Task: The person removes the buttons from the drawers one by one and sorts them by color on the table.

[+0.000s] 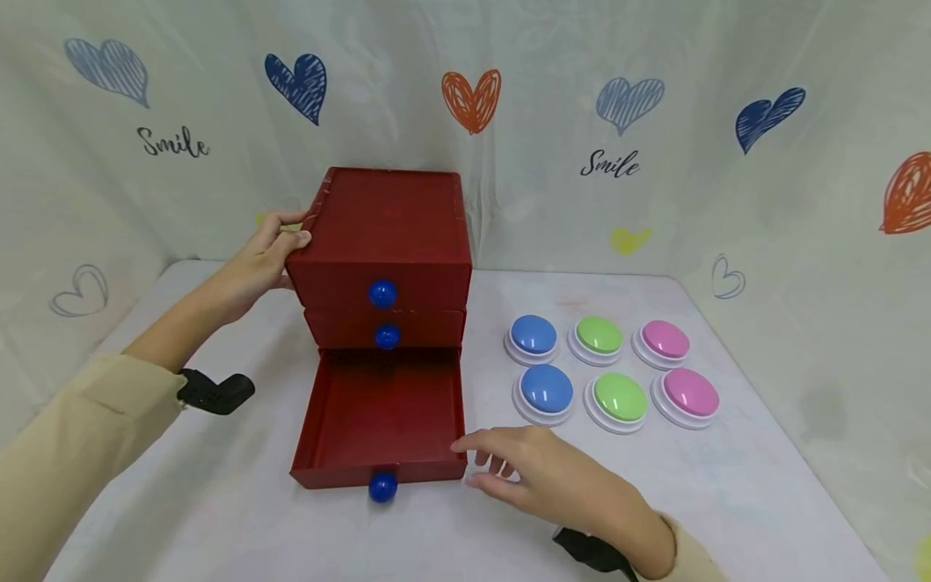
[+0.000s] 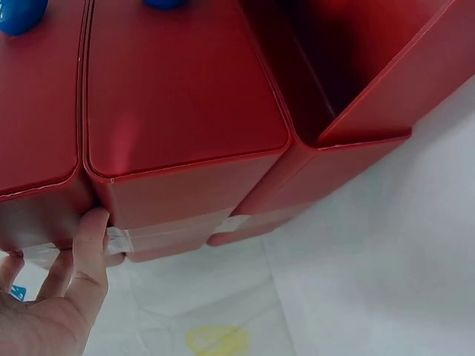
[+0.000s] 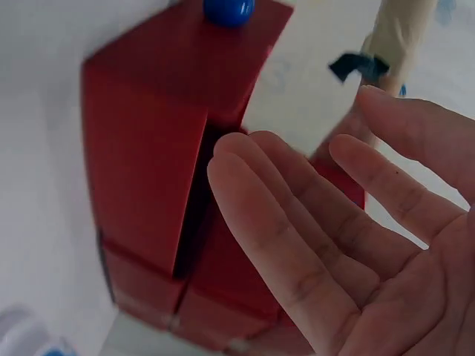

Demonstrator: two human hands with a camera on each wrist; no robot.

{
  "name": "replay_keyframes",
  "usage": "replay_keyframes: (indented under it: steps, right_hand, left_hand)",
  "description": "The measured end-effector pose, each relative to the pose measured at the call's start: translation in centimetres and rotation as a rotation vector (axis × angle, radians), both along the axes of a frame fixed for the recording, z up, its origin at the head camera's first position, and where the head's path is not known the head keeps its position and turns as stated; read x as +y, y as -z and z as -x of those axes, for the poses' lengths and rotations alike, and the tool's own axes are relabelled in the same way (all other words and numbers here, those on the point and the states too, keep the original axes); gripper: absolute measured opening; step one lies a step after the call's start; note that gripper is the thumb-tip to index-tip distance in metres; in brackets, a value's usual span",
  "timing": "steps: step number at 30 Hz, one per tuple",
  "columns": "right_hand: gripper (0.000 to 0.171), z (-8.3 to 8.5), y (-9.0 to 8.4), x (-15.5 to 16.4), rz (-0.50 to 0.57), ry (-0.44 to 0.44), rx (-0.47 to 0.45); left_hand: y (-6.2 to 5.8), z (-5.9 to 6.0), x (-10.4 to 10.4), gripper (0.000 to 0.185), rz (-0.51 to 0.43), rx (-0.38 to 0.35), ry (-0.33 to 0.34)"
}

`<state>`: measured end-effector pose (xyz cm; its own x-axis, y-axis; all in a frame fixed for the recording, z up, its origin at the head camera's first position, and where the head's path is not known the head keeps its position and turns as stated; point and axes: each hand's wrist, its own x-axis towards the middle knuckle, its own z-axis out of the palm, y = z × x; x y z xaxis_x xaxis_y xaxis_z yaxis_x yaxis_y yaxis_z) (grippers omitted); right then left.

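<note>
A red three-drawer box (image 1: 393, 214) stands upright left of centre, with blue ball knobs. Its bottom drawer (image 1: 385, 412) is pulled out and shows a bare inside; the upper two are closed. My left hand (image 1: 262, 255) rests against the box's upper left side. In the left wrist view, that hand's fingers (image 2: 90, 256) touch the side wall beside strips of clear tape. Beside the drawer's front right corner is my right hand (image 1: 541, 477), fingers extended and slightly bent, holding nothing. Whether its fingertip touches the drawer rim, I cannot tell.
Right of the box, several round push buttons stand in two rows: blue (image 1: 547, 388), green (image 1: 621, 396) and pink (image 1: 691, 392), on white bases. The white table (image 1: 240, 517) meets a pale curtain (image 1: 538, 121) printed with hearts behind and at the sides.
</note>
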<state>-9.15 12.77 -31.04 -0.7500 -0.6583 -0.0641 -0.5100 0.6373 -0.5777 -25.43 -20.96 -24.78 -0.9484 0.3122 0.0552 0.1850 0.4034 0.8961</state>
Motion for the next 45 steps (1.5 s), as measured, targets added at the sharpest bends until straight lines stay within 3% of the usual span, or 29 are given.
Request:
replay_keyframes:
  steps: [5, 9, 19, 27, 45]
  right_hand:
    - [0.036, -0.4, 1.2, -2.6, 0.011, -0.165, 0.031]
    - [0.04, -0.5, 2.2, -4.5, -0.05, -0.214, 0.074]
    - [0.039, -0.4, 4.3, -7.4, -0.097, -0.176, 0.213]
    - [0.031, -0.3, 5.7, -8.1, -0.013, -0.17, 0.36]
    - [0.026, 0.2, 5.5, -8.5, -0.004, -0.126, 0.236]
  left_hand:
    - [-0.1, 0.1, 0.0, 0.052, 0.005, 0.008, -0.007]
    - [0.0, 0.1, 0.1, 0.052, -0.005, -0.002, 0.002]
    - [0.0, 0.1, 0.0, 0.052, -0.014, -0.006, 0.005]
    - [-0.2, 0.0, 0.0, 0.052, -0.006, -0.004, 0.003]
    - [-0.1, -0.1, 0.0, 0.052, 0.002, -0.011, 0.021]
